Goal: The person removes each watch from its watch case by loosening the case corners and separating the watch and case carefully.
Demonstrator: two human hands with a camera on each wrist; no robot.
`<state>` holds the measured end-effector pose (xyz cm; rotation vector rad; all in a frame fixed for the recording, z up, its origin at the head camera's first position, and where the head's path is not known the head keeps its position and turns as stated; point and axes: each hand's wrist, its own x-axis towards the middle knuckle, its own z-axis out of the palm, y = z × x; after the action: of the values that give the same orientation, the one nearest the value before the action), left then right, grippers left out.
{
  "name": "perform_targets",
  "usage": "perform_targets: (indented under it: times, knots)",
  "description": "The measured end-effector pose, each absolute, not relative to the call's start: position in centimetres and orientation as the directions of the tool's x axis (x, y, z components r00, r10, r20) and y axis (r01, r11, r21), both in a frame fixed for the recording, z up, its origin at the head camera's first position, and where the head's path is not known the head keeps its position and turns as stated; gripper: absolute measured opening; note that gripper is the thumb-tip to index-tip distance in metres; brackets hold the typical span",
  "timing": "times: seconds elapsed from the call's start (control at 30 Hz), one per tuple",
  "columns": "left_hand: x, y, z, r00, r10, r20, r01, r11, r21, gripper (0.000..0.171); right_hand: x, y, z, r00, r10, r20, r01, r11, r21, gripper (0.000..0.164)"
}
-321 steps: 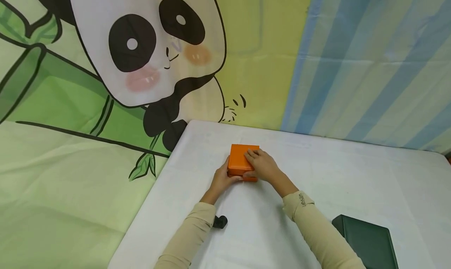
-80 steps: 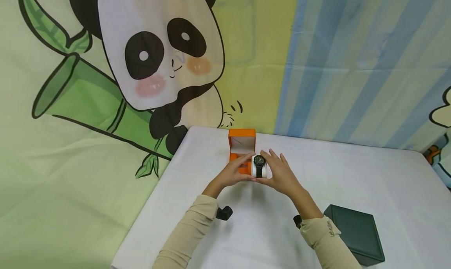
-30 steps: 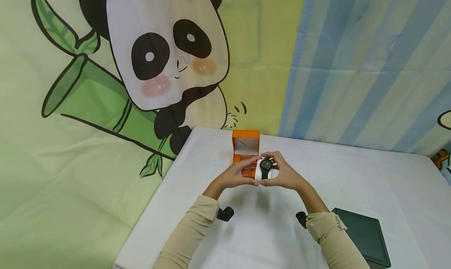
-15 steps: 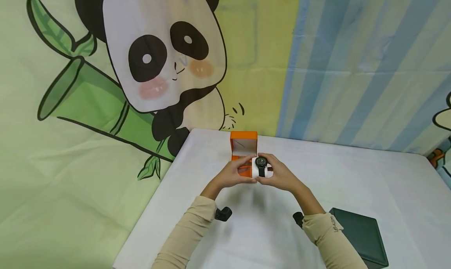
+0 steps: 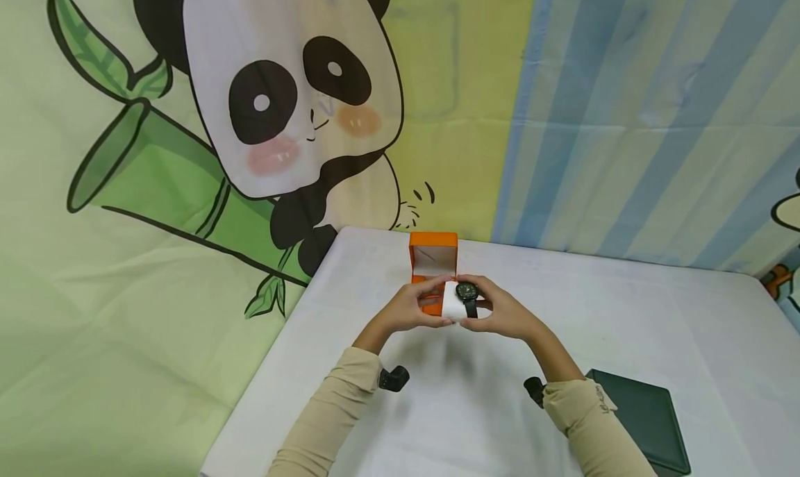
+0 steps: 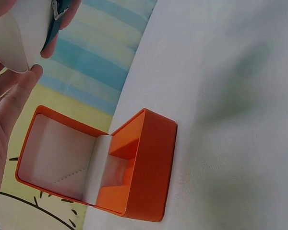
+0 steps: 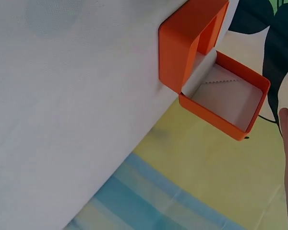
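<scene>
Between the two hands, raised above the white table (image 5: 562,324), is a black watch (image 5: 466,293) at the right-hand edge of a white cushion (image 5: 451,300). Take the dial as the hub of a clock, twelve pointing away from the person. The left hand (image 5: 406,308) comes in from about nine o'clock and grips the cushion between fingers and thumb. The right hand (image 5: 505,312), towards four o'clock, pinches the watch, its thumb low by the strap.

Near the hands, between ten and eleven, an orange box (image 5: 434,239) stands on the table, lid raised (the left wrist view shows the pale lining and a recess in the base). A dark green case (image 5: 644,414) lies well apart at four o'clock, partly hidden by the right one of the beige sleeves (image 5: 328,414). Small black devices (image 5: 394,378) sit by both wrists, at half past seven and five. Beyond the table hangs a printed backdrop (image 5: 437,116), its panda between ten and eleven, its blue stripes between one and two.
</scene>
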<state>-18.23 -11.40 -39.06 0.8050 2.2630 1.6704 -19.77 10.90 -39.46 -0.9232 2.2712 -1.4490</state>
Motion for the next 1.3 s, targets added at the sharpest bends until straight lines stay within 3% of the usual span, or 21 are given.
perform_targets:
  times: [0.2, 0.43, 0.93, 1.3]
  knots:
    - [-18.0, -11.1, -38.7, -0.81, 0.564, 0.161, 0.29, 0.147, 0.946, 0.075, -20.2, 11.3, -39.7, -0.703, -0.711, 0.032, -0.181, 0.136, -0.974, 0.087]
    - [-18.8, -11.2, -39.6, -0.804, 0.567, 0.179, 0.295, 0.119, 0.948, 0.076, -20.1, 11.3, -39.8, -0.72, -0.693, 0.032, -0.073, 0.03, -0.997, 0.068]
    - [-19.6, -11.1, -40.8, -0.825, 0.521, 0.219, 0.309, 0.092, 0.947, 0.075, -19.6, 10.8, -39.5, -0.746, -0.656, 0.11, -0.113, -0.037, -0.993, 0.068]
    - [-18.5, -10.8, -39.0, -0.831, 0.503, 0.239, 0.345, 0.127, 0.93, 0.074, -19.7, 10.4, -39.8, -0.785, -0.585, 0.204, -0.249, -0.005, -0.969, 0.064]
